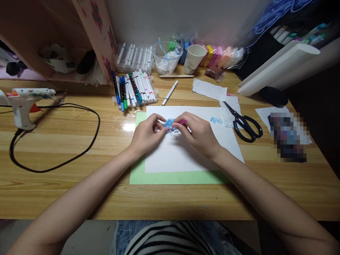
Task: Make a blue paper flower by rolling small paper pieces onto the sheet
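Note:
A small crinkled blue paper piece (169, 124) lies on a white sheet (186, 152), which rests on a green sheet (138, 177). My left hand (147, 134) pinches the blue piece from the left with curled fingers. From the right, my right hand (197, 133) grips a thin pink tool (182, 122) whose tip touches the blue piece. A second blue scrap (216, 120) sits on the white sheet to the right of my hands.
Black scissors (245, 124) lie right of the sheet. Marker trays (134, 90), a loose marker (170, 92), a plastic cup (167, 58), a paper cup (193, 58) and clay packs (220, 56) stand behind. A glue gun (22, 102) with a looping black cord (53, 141) is at left.

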`<state>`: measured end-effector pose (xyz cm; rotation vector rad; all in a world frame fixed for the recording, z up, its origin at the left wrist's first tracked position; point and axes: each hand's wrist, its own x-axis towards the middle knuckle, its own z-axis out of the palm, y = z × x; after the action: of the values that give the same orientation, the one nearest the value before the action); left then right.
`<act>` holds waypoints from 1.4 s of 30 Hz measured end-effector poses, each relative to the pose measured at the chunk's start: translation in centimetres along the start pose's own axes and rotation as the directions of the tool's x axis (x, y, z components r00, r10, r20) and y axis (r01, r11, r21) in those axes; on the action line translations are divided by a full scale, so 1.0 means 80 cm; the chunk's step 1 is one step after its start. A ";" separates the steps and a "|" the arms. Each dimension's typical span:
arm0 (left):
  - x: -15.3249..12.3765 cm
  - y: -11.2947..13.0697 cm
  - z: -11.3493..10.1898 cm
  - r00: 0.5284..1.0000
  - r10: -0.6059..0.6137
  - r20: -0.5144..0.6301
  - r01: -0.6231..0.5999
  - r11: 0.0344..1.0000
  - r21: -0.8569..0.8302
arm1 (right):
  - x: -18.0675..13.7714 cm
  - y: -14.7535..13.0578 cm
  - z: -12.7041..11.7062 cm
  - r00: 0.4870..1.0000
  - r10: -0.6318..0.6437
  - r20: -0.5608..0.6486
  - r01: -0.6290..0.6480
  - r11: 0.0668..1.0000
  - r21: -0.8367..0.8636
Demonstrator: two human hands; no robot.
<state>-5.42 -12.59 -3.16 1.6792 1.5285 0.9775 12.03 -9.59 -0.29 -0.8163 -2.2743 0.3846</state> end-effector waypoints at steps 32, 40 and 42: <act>0.001 -0.001 0.000 1.000 0.011 0.001 -0.011 0.999 0.038 | 0.011 0.009 0.015 0.972 0.033 -0.231 -0.080 0.978 -0.195; 0.000 -0.002 0.001 1.000 0.005 0.010 -0.006 0.998 0.066 | 0.001 -0.002 0.003 0.948 0.113 -0.298 -0.130 0.991 -0.039; 0.000 -0.002 0.001 1.000 0.004 0.016 -0.005 0.998 0.065 | -0.004 0.000 0.000 0.948 0.103 -0.302 -0.128 0.990 -0.065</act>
<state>-5.46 -12.59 -3.35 1.7324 1.5624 0.9236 12.20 -9.80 -0.44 -0.9835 -1.9771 0.2028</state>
